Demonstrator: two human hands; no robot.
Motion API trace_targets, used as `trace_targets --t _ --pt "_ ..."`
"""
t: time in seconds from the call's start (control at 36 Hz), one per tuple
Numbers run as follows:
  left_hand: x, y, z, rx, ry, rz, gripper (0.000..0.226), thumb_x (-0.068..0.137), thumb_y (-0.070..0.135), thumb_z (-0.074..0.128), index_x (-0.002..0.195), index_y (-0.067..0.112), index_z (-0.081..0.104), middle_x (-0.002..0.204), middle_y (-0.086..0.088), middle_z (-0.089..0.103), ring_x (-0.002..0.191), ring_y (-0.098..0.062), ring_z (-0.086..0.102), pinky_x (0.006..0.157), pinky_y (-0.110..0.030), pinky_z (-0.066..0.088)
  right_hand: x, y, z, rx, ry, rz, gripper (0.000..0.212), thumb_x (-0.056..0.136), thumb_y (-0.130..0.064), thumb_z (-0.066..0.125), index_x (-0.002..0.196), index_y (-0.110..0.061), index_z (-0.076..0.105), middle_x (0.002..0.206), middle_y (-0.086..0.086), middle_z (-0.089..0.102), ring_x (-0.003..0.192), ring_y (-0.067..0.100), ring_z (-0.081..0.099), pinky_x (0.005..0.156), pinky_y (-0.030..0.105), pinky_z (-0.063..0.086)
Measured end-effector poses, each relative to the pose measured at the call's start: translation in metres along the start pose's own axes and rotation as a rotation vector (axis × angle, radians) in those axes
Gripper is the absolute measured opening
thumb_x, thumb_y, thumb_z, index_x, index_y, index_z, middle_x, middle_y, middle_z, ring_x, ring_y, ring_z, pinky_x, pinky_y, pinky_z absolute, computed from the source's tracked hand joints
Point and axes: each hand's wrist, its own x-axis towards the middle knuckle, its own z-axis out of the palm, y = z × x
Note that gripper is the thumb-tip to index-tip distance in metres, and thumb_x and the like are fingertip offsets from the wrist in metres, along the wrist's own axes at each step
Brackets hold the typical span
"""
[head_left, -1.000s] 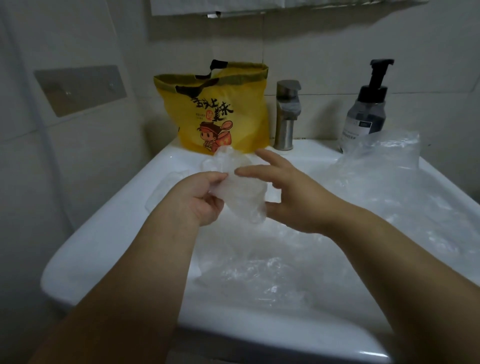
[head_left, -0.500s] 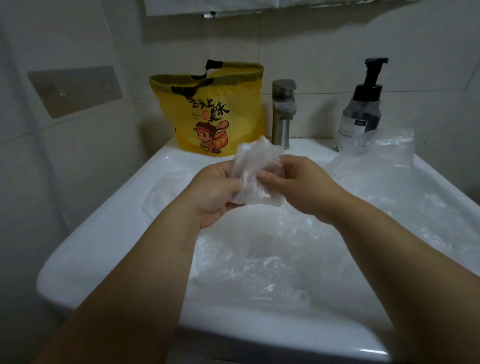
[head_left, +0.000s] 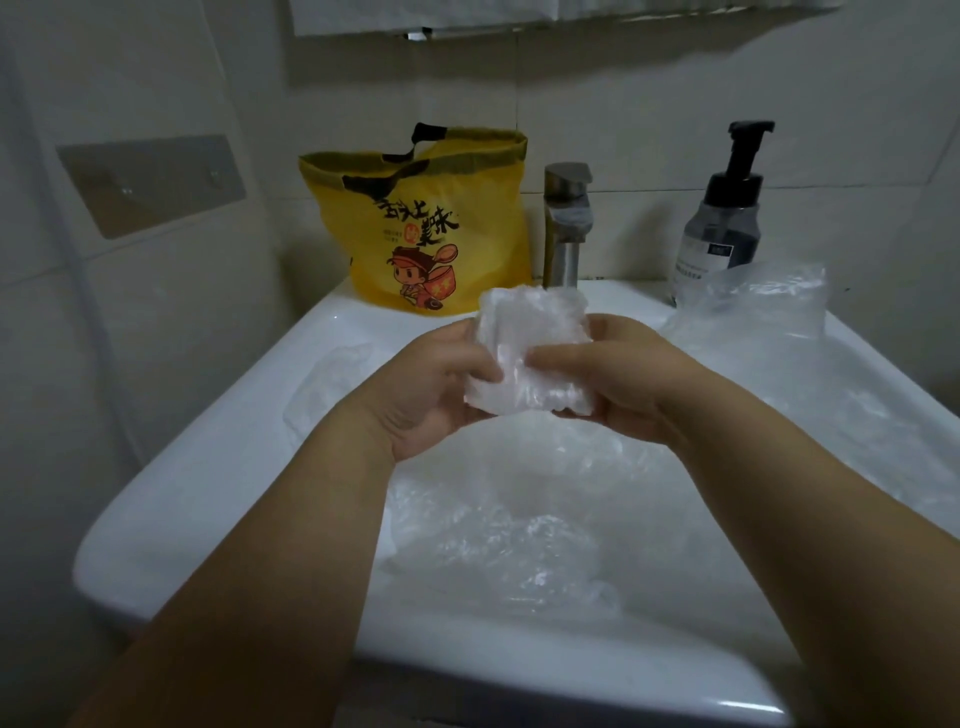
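Observation:
A folded clear plastic bag (head_left: 535, 358) is held above the white sink (head_left: 208, 467), between both hands. My left hand (head_left: 436, 395) grips its left edge, thumb on the front. My right hand (head_left: 618, 379) grips its right side, with the thumb laid across the front. More crumpled clear plastic bags (head_left: 519, 530) fill the basin below and spread over the right rim (head_left: 763, 306).
A yellow drawstring bag (head_left: 426, 223) with a cartoon print stands at the sink's back left. A steel faucet (head_left: 566, 218) rises behind the hands. A pump soap bottle (head_left: 727, 218) sits at the back right. Tiled walls close in on left and back.
My right hand went from open beside the bag to gripping it. Both hands have folded the bag into a flatter, squarer packet and lifted it slightly.

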Motion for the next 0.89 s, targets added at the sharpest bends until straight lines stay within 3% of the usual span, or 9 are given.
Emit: trace_targets --t 0.08,0.17,0.31,0.36,0.44,0.56,0.64,0.75,0.89 --pt "0.001 -0.002 -0.002 0.022 0.004 0.01 0.102 0.047 0.028 0.09 0.138 0.011 0.048 0.133 -0.016 0.059 0.121 -0.032 0.058 0.102 -0.048 0.046 0.0 0.001 0.002 -0.102 -0.034 -0.025 0.043 0.079 -0.006 0.073 0.118 -0.012 0.057 0.11 0.01 0.068 0.096 0.028 0.069 0.086 0.045 0.056" --pt "0.0 -0.004 0.003 0.189 0.18 -0.029 0.111 0.037 0.042 0.093 0.137 0.022 0.05 0.132 -0.009 0.059 0.113 -0.026 0.063 0.101 -0.047 0.047 -0.001 0.003 0.005 -0.195 -0.076 0.014 0.071 0.073 -0.006 0.08 0.135 -0.01 0.045 0.114 0.009 0.065 0.098 0.028 0.068 0.085 0.044 0.057" --pt "0.005 -0.003 0.002 0.122 0.332 0.073 0.026 0.086 0.015 0.07 0.112 0.013 0.066 0.102 -0.009 0.073 0.093 -0.023 0.07 0.084 -0.04 0.058 0.001 0.001 0.005 -0.13 -0.052 0.076 0.106 0.065 -0.016 0.087 0.149 -0.022 0.024 0.131 0.008 0.053 0.103 0.029 0.066 0.092 0.048 0.053" --pt "0.006 -0.001 0.003 0.043 0.355 0.129 0.016 0.092 0.007 0.06 0.105 0.013 0.066 0.088 -0.004 0.074 0.082 -0.018 0.071 0.072 -0.03 0.06 0.003 0.0 0.003 -0.022 -0.045 0.1 0.12 0.052 -0.03 0.093 0.15 -0.023 0.023 0.136 0.01 0.051 0.102 0.028 0.067 0.089 0.046 0.055" --pt "0.007 0.002 0.002 -0.061 0.363 0.168 0.018 0.094 0.006 0.056 0.111 0.01 0.063 0.094 -0.009 0.073 0.082 -0.019 0.071 0.068 -0.029 0.058 -0.001 -0.001 0.006 0.084 -0.14 0.15 0.089 0.059 -0.031 0.082 0.137 -0.012 0.043 0.12 0.009 0.065 0.101 0.028 0.067 0.088 0.042 0.055" --pt "0.008 0.003 0.0 -0.193 0.347 0.182 0.032 0.094 0.004 0.054 0.125 0.003 0.058 0.108 -0.014 0.07 0.093 -0.022 0.07 0.079 -0.033 0.059 0.001 0.003 0.014 0.264 -0.081 0.115 0.032 0.086 -0.003 0.063 0.118 -0.004 0.057 0.11 0.016 0.069 0.091 0.028 0.069 0.081 0.038 0.058" --pt "0.009 0.005 -0.004 -0.24 0.3 0.166 0.038 0.091 0.002 0.054 0.128 0.002 0.056 0.116 -0.015 0.067 0.103 -0.024 0.066 0.088 -0.032 0.054 0.004 -0.001 0.008 0.391 -0.024 0.054 0.025 0.091 -0.001 0.054 0.115 -0.001 0.059 0.102 0.016 0.069 0.079 0.023 0.068 0.069 0.03 0.059" --pt "0.005 0.006 -0.006 -0.223 0.165 0.081 0.039 0.075 0.005 0.061 0.114 0.001 0.059 0.101 -0.012 0.068 0.087 -0.017 0.067 0.071 -0.025 0.057 0.004 -0.008 -0.004 0.446 -0.012 0.007 0.027 0.091 0.0 0.054 0.117 0.0 0.059 0.1 0.016 0.07 0.078 0.022 0.07 0.07 0.03 0.059" --pt "0.003 0.002 -0.001 -0.159 0.116 -0.009 0.034 0.076 0.006 0.062 0.11 0.001 0.063 0.097 -0.01 0.07 0.079 -0.012 0.069 0.074 -0.022 0.057 0.001 -0.011 -0.013 0.413 -0.084 -0.007 0.033 0.09 0.004 0.052 0.121 -0.002 0.06 0.103 0.016 0.071 0.082 0.022 0.071 0.069 0.028 0.059"
